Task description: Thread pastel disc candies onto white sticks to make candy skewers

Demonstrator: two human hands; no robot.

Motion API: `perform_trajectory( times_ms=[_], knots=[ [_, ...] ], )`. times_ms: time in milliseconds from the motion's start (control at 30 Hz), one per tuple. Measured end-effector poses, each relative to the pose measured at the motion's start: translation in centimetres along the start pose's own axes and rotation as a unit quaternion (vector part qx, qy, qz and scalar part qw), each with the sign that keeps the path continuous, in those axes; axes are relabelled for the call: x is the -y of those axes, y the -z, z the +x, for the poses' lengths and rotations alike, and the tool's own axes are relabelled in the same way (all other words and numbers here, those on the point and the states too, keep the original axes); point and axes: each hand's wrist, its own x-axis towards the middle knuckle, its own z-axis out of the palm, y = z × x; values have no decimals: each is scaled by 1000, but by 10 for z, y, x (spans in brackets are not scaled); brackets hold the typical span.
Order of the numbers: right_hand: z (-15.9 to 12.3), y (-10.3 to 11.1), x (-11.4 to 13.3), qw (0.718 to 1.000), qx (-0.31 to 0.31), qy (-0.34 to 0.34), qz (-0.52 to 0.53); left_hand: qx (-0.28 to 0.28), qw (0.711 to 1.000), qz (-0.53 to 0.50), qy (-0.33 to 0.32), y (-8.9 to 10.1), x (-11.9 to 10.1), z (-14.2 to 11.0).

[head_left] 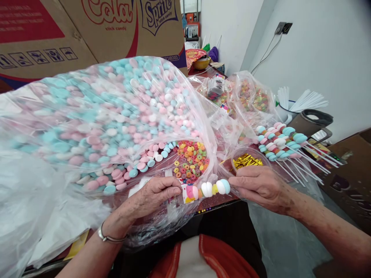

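Note:
A candy skewer (206, 189) threaded with pink, white and blue marshmallow pieces and small fruit rings lies level between my hands. My left hand (158, 190) is closed in a pinch on a small printed card (188, 194) at the skewer's left end. At the other end, beside the blue marshmallow, the fingers of my right hand (261, 187) are closed; the stick itself is hidden there. Colourful ring candies (191, 158) lie in a heap just beyond. A round tub of gold twist ties (247, 160) stands behind my right hand.
A large clear bag of pastel marshmallows (116, 112) fills the left side. Finished skewers (279, 143) are stacked at right, near a mug of white sticks (290, 110) and a dark jug (314, 117). Cardboard boxes (116, 42) stand behind; bagged ring candies (252, 94) lie farther back.

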Motion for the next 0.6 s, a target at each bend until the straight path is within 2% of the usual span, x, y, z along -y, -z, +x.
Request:
perform_trajectory(
  times_ms=[200,333,500,600],
  knots=[
    [0,-2,3,1000,15,-7,-6,28,999,11,8,-1,2,1],
    [1,-8,7,1000,10,-9,-12,39,998,38,26,-1,-6,0],
    [7,-9,9,999,-2,16,-34,129,990,11,57,-3,-28,-1],
    [12,-7,9,998,5,42,-44,153,986,-16,56,-8,-35,1]
  ],
)
